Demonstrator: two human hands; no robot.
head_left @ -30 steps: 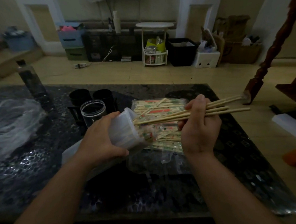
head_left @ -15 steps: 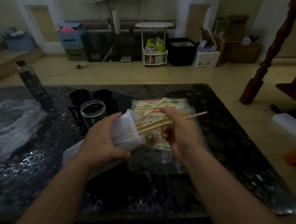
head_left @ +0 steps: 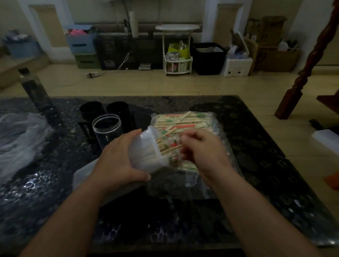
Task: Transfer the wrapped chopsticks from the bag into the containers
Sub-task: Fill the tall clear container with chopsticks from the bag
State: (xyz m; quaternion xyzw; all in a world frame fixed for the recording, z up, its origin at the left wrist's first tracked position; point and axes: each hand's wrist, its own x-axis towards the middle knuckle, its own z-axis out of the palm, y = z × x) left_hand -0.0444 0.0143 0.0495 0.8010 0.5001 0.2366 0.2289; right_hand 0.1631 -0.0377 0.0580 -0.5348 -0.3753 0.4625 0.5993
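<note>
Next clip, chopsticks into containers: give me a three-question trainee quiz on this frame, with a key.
1. Which hand grips the white container? A left, B right, C neither.
2. True or false: that container stands upright.
3. How many black cups stand behind the clear jar?
Key: 1 A, the left hand. 2 False: it is tilted, mouth toward the right hand and the wrapped chopsticks. 3 Two.
</note>
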